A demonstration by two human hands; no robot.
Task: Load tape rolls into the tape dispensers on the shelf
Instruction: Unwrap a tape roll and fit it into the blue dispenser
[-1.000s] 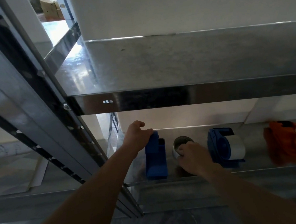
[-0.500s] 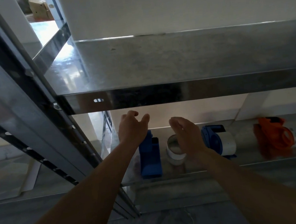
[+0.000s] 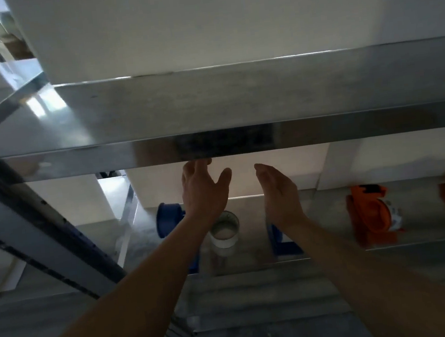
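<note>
Hovering over the lower shelf (image 3: 326,228), the left hand (image 3: 202,195) and right hand (image 3: 279,192) are both spread and hold nothing. A white tape roll (image 3: 224,232) stands on the shelf between the left blue dispenser (image 3: 166,221) and the right blue dispenser (image 3: 279,240) (mostly hidden behind the wrist). An orange dispenser (image 3: 369,214) sits farther right.

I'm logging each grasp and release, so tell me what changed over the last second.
Both hands let go and rose. The left hand released the blue dispenser, and the right hand came off the tape roll. Both now hover open above them. The roll stays standing on the shelf beside that dispenser, not loaded. The orange dispenser stays put.
</note>
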